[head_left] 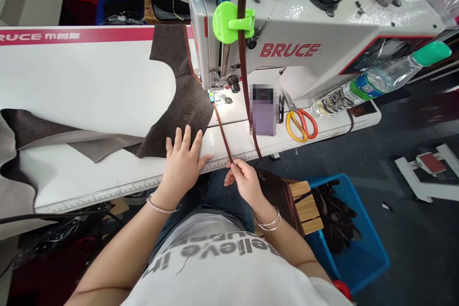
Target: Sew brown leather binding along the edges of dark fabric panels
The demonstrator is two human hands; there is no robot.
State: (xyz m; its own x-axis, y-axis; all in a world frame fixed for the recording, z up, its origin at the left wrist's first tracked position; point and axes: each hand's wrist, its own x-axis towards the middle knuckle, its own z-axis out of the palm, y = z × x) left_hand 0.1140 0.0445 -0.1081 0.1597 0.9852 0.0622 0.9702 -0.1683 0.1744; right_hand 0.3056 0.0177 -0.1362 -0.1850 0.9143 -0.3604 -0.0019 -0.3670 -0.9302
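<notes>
My left hand (182,160) lies with its fingers spread on the dark brown fabric (182,110), near the table's front edge. Between thumb and fingers, my right hand (245,179) pinches the brown strip (223,132), which runs up to a small blue and yellow guide (211,96) beside the needle area. The fabric's right edge, bordered with brown trim (189,52), reaches the sewing machine (287,24). A second brown strap (244,57) hangs down in front of the machine, past a green clip (229,23).
Scissors (301,124) with yellow and red handles lie right of a blurred purple item (264,119). A water bottle (373,83) leans farther right. More fabric (71,138) spreads left. A blue bin (369,258) with dark pieces stands on the floor beside a wooden seat (307,208).
</notes>
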